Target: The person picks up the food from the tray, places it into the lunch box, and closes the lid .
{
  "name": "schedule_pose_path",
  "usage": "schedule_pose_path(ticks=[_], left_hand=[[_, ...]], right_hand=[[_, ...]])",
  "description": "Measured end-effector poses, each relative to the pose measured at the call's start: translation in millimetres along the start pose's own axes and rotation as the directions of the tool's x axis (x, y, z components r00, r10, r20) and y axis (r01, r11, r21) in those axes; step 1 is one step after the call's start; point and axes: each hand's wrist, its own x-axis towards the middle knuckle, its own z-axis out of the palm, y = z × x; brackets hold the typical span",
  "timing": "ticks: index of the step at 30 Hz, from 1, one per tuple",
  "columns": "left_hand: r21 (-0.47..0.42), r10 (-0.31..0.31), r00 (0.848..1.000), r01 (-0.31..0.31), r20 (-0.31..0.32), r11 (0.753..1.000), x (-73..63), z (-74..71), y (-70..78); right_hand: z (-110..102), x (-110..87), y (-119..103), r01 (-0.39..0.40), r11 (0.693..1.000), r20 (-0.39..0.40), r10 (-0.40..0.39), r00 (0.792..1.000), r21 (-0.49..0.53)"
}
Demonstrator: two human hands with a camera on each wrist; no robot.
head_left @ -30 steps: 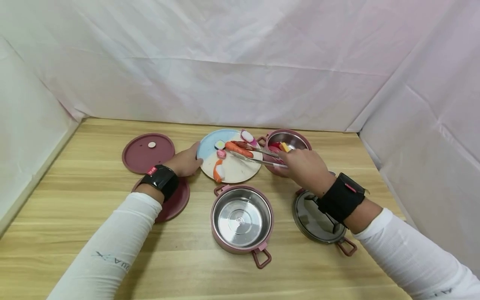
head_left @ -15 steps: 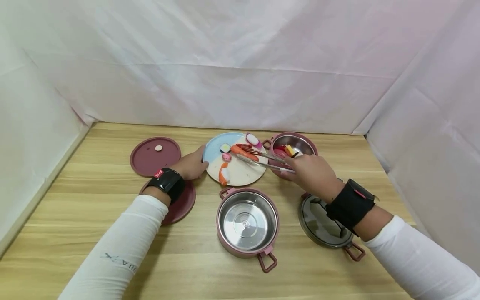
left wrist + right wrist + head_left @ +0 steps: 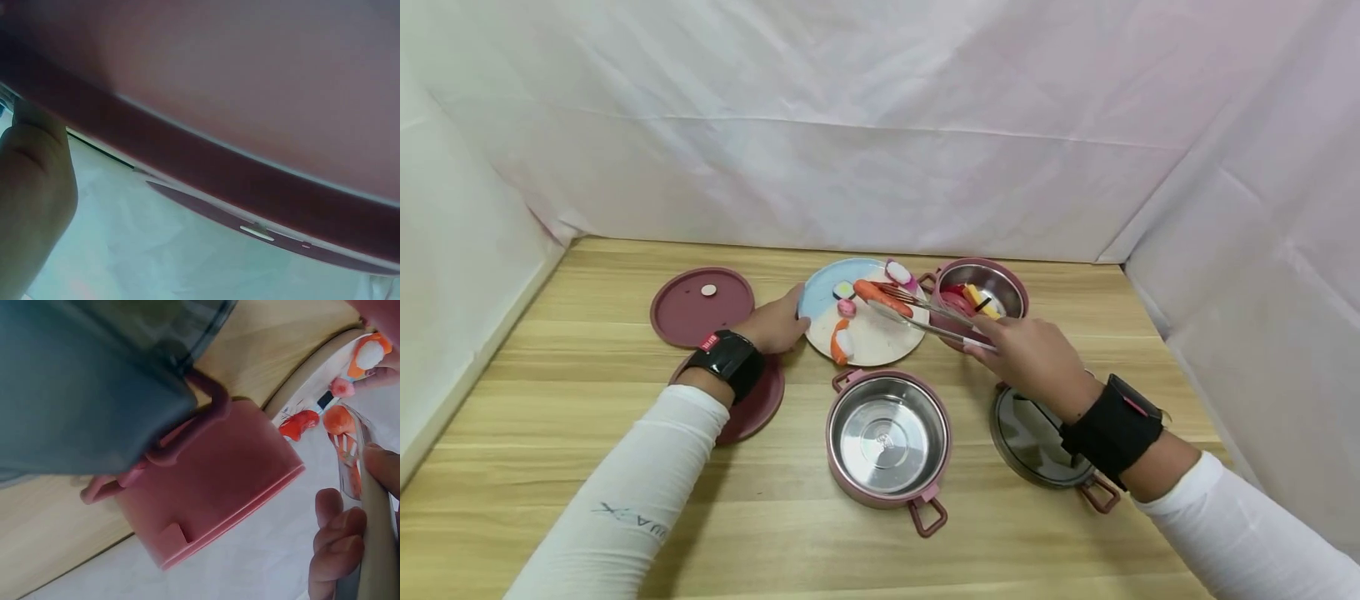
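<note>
My right hand point(image 3: 1030, 354) grips a pair of metal tongs point(image 3: 951, 333), one arm forked and the other flat. Between their tips lies an orange sausage-shaped piece point(image 3: 883, 298), over the blue and cream plate point(image 3: 887, 342). At that plate's left rim, my left hand point(image 3: 778, 323) holds the edge with thumb and fingers. Also on the plate are an orange-topped sushi piece point(image 3: 841, 343), a pink ball point(image 3: 847, 307), a small roll point(image 3: 843, 289) and a purple-edged white piece point(image 3: 898, 273). The right wrist view shows a glossy red piece point(image 3: 300, 425) beside the sausage-shaped one.
A pink pot point(image 3: 1011, 279) holding yellow and red pieces stands under the tongs, right of the plate. Nearer stand a steel-lined pot point(image 3: 887, 450) and a dark-lidded pan point(image 3: 1037, 450). Two maroon plates point(image 3: 688, 321) lie left, one partly beneath my left forearm.
My right hand has drawn slightly right and nearer with the tongs, whose tips stay about the orange sausage-shaped piece. The left hand keeps its hold on the plate rim. The head view has shifted slightly.
</note>
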Motion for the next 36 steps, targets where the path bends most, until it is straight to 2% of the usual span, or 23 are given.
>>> schedule_pose_path(ticks=[5, 13, 16, 20, 23, 26, 30, 36], left_hand=[[-0.004, -0.007, 1.000, 0.007, -0.001, 1.000, -0.5, 0.4, -0.8], [0.002, -0.010, 1.000, 0.010, 0.000, 1.000, 0.5, -3.0, 0.9], [0.006, -0.003, 1.000, 0.003, -0.005, 1.000, 0.6, -5.2, 2.1], [0.000, -0.001, 1.000, 0.001, 0.009, 1.000, 0.9, -3.8, 1.2], [-0.004, 0.000, 1.000, 0.000, 0.012, 1.000, 1.3, -2.5, 1.7], [0.001, -0.007, 1.000, 0.007, 0.006, 1.000, 1.2, -2.4, 2.4], [0.001, -0.003, 1.000, 0.003, 0.000, 1.000, 0.3, -2.3, 3.0], [-0.002, -0.004, 1.000, 0.004, -0.003, 1.000, -1.4, -2.5, 4.0]], right_hand=[[-6, -24.8, -1, 0.044, 0.999, -0.114, -0.043, 0.992, 0.006], [-20, -59.9, 1, 0.102, 0.995, -0.168, -0.103, 0.980, -0.010], [-25, -69.7, -1, 0.130, 0.991, -0.212, -0.127, 0.969, 0.001], [-30, -80.8, -5, 0.205, 0.979, -0.265, -0.192, 0.945, 0.023], [-33, -87.8, -9, 0.237, 0.970, -0.254, -0.217, 0.942, 0.050], [-32, -92.3, -10, 0.255, 0.964, -0.205, -0.236, 0.950, 0.072], [-31, -93.9, -9, 0.287, 0.955, -0.144, -0.276, 0.950, 0.067], [-32, -90.9, -8, 0.317, 0.947, -0.098, -0.312, 0.945, 0.040]])
